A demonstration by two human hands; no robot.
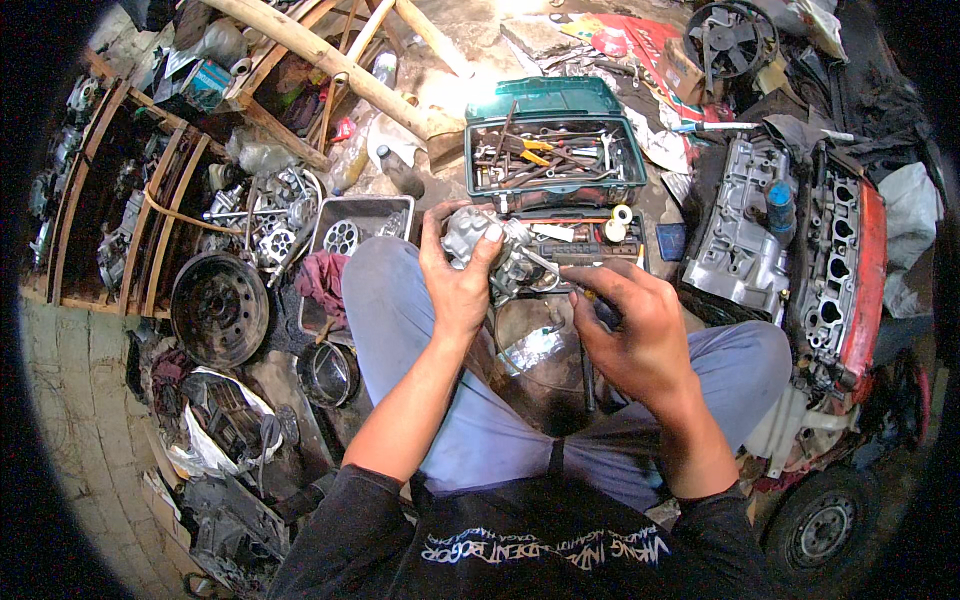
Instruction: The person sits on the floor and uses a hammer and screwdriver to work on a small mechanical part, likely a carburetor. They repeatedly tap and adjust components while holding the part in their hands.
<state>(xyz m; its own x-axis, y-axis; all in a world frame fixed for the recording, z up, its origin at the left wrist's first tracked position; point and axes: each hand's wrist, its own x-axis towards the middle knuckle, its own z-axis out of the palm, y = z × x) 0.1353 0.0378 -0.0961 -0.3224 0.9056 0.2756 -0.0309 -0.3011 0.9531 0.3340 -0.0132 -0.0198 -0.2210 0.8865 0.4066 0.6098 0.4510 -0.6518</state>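
My left hand (452, 285) grips a silver cast metal part (470, 232) with rods and fittings on its right side, held up between my knees. My right hand (632, 330) is just right of the part, fingers curled and index tip near one of its rods; what they hold is unclear. Beyond the part lie an open dark tool case (555, 248) with a white tape roll (620, 218), and a green toolbox (540, 100) full of wrenches and pliers.
An engine cylinder head (840, 270) and a silver cover (735, 225) lie right, above a tyre (815, 540). Left are a tray of parts (360, 215), a steel wheel (222, 305), wooden racks (110, 200) and scattered parts. Wooden poles (340, 70) stand behind.
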